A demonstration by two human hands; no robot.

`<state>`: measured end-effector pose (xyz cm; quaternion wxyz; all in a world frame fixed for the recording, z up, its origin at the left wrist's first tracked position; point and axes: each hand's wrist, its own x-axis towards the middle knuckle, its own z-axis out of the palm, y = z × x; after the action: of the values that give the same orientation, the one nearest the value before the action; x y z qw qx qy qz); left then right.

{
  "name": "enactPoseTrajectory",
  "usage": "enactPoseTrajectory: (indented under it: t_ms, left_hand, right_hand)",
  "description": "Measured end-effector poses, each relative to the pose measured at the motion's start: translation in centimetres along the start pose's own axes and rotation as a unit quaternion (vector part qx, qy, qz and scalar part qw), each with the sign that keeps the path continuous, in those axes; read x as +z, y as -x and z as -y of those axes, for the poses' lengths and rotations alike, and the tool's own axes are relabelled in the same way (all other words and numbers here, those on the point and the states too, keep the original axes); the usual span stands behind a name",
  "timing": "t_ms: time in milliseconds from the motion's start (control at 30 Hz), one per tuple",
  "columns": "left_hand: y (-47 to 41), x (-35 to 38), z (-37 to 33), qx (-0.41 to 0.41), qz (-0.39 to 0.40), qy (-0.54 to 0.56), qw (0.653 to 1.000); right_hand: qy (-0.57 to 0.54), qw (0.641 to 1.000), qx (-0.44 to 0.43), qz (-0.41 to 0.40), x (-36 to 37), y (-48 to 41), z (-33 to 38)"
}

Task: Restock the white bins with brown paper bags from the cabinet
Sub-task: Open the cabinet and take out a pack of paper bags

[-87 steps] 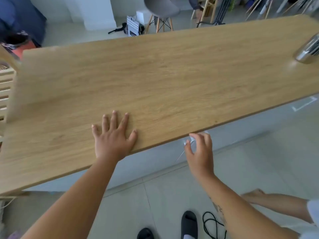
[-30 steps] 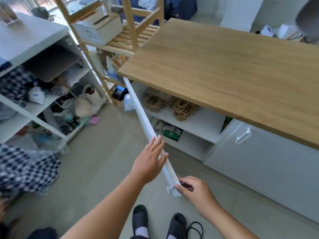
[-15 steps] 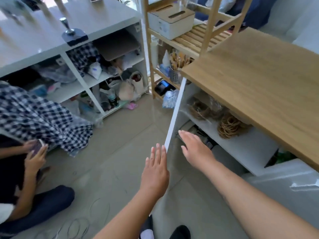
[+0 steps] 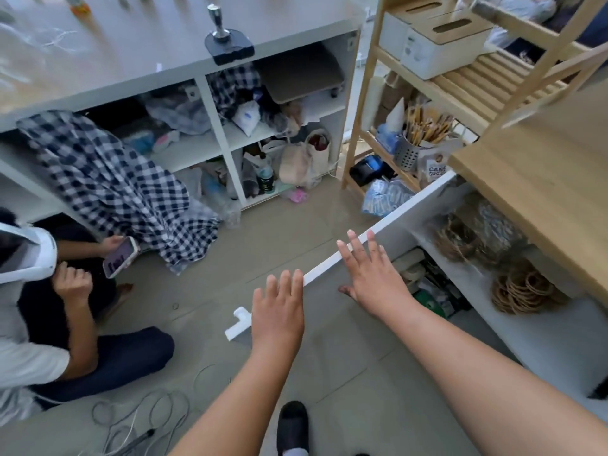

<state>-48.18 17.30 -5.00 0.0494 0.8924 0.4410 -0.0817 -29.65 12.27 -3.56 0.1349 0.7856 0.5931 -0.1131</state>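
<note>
The white cabinet door (image 4: 408, 210) under the wooden counter (image 4: 539, 179) stands swung wide open, its top edge running toward me. My right hand (image 4: 371, 274) lies with straight spread fingers against the door's top edge. My left hand (image 4: 279, 311) hovers flat and open by the door's free end, just right of its white handle (image 4: 237, 322). Inside the cabinet, a white shelf (image 4: 473, 278) carries coiled brown rope or wicker rings (image 4: 523, 287). White bins (image 4: 441, 44) with wooden lids sit on the wooden rack. No brown paper bags can be made out.
A person (image 4: 49, 311) sits on the floor at left holding a phone (image 4: 120, 256). A white shelving unit (image 4: 210, 126) with a checkered cloth (image 4: 108, 182) fills the back. Cables (image 4: 138, 416) lie on the floor near my shoe (image 4: 292, 422).
The door has swung from shut to fully open. My right hand let go of the handle and now lies on the door's top edge. My view turned left and down.
</note>
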Motion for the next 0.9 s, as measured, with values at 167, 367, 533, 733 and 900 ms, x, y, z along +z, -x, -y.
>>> enactPoseTrajectory:
  t_ms: [167, 367, 533, 733, 900]
  left_hand:
    - [-1.4, 1.7, 3.2, -0.031, -0.089, 0.054, 0.994]
    - [-4.5, 1.0, 6.2, -0.026, -0.071, 0.03, 0.997]
    - [-6.6, -0.4, 7.1, -0.045, -0.033, 0.017, 0.998]
    - [-8.9, -2.3, 7.8, -0.058, 0.027, 0.007, 0.998]
    - [-8.9, -3.1, 7.3, -0.023, 0.014, 0.013, 1.0]
  right_hand:
    - [-0.022, 1.0, 0.014, -0.011, -0.7, -3.2, 1.3]
    - [-0.043, 0.998, 0.045, -0.024, -1.7, -5.9, 2.6]
    - [-0.052, 0.997, 0.056, -0.011, -2.8, -7.7, 2.9]
    - [-0.072, 0.996, 0.053, 0.001, -3.7, -8.7, 2.6]
    - [-0.093, 0.993, 0.07, 0.01, -4.0, -7.6, 2.3]
